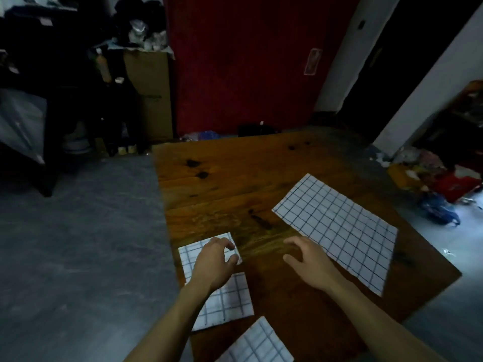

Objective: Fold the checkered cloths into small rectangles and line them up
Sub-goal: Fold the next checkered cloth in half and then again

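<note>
Now the left hand (214,259) rests with curled fingers on the farthest of three folded cloths (206,253) along the table's (222,173) left edge, the right hand (305,259) hangs loose and empty beside the big unfolded cloth (337,231), so a careless pull may slide the small cloth out of line.

We assess the premises as a dimly lit room in a home, used partly for storage. We note a bare grey concrete floor (78,244) and a worn wooden table (222,178) with dark knots, set near a dark red wall panel (243,61). A tall cardboard box (149,95) stands at the left, topped with crumpled bags, beside a bottle (103,65) and dark shelving. At the right, against a white wall (423,87), we record a loose heap of household clutter (441,178) lying on the floor
</note>
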Tool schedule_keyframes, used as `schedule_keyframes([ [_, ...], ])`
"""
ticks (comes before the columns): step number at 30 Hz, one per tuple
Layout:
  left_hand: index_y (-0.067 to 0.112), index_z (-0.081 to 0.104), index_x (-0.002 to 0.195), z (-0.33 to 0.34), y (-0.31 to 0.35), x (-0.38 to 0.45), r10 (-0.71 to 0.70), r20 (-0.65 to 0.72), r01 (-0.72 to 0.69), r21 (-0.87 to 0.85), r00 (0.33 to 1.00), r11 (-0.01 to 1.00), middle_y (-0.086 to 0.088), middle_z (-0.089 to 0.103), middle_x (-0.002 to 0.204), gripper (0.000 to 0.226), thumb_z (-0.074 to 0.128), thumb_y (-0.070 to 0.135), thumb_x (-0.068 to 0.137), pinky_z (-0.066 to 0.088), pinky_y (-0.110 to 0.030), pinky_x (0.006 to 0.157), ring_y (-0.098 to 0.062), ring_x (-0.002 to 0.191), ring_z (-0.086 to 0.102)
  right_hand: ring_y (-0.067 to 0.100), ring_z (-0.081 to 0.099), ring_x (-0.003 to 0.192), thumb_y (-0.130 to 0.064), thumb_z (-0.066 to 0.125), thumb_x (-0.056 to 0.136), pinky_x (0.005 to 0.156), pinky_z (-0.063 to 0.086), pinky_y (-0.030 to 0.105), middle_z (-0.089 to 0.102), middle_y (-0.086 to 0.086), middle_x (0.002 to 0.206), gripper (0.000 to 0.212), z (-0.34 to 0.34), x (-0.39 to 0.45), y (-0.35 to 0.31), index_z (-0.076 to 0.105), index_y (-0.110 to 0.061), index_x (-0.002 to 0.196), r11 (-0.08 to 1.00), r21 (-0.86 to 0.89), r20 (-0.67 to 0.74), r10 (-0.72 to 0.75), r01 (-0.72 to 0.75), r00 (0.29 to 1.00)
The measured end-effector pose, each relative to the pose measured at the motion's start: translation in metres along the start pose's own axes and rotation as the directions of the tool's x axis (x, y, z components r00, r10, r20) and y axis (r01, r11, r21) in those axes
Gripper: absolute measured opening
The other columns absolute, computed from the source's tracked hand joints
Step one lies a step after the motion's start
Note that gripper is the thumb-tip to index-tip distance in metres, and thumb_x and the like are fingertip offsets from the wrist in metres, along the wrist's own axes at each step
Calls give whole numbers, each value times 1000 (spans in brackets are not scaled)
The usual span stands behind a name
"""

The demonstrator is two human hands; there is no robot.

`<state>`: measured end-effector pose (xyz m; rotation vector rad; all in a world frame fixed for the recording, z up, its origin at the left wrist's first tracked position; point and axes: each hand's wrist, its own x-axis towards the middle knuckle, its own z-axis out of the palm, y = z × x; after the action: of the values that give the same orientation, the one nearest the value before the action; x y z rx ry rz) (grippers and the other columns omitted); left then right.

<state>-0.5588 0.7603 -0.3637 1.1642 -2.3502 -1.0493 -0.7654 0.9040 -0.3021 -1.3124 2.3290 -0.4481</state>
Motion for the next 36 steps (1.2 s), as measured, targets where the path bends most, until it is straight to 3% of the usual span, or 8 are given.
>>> schedule_keyframes([
  [7,22,61,116,29,67,-19,87,-11,-85,96,996,992,1,58,122,26,64,32,92,49,-31,86,-15,107,57,8,42,129,-39,57,95,105,38,28,45,-10,138,40,-27,-41,49,48,-33,133,991,125,-69,-28,37,997],
  [12,25,62,113,82,122,-41,114,3,-113,185,993,976,4,55,116,23,64,33,91,43,-26,77,-12,100,54,7,40,130,-37,55,96,105,36,27,43,-11,139,41,-48,-76,126,46,-32,136,983,181,-91,-25,41,996],
  [21,27,60,114,196,228,-58,97,168,-131,206,981,970,5,57,118,23,63,34,93,49,-31,90,-12,107,55,3,43,121,-34,57,95,97,37,19,45,-13,132,41,-83,-156,279,47,-30,134,963,270,-148,54,-12,988],
  [25,29,58,117,231,265,-53,111,228,-163,220,967,962,8,53,120,24,61,34,93,49,-29,91,-9,107,53,7,50,116,-31,60,94,97,47,27,46,-9,131,39,-101,-178,330,49,-28,132,944,321,-198,151,-81,969],
  [28,32,56,116,255,282,-47,108,294,-177,218,950,960,10,52,121,23,61,33,93,49,-29,93,-5,108,51,9,48,118,-29,60,94,99,46,27,48,-6,132,40,-107,-178,352,51,-25,132,921,369,-218,220,-129,951],
  [32,30,56,119,284,288,-26,104,347,-198,247,932,948,11,51,123,30,65,30,91,49,-29,96,-4,109,52,2,48,105,-31,61,94,88,43,18,47,-8,129,39,-105,-169,372,51,-27,131,914,376,-201,243,-154,949],
  [36,31,55,120,317,289,3,125,370,-211,200,920,957,9,53,128,36,70,31,87,46,-26,99,-5,115,50,3,47,110,-30,60,94,89,41,17,48,-8,128,38,-113,-144,388,52,-25,132,918,348,-210,275,-191,938],
])
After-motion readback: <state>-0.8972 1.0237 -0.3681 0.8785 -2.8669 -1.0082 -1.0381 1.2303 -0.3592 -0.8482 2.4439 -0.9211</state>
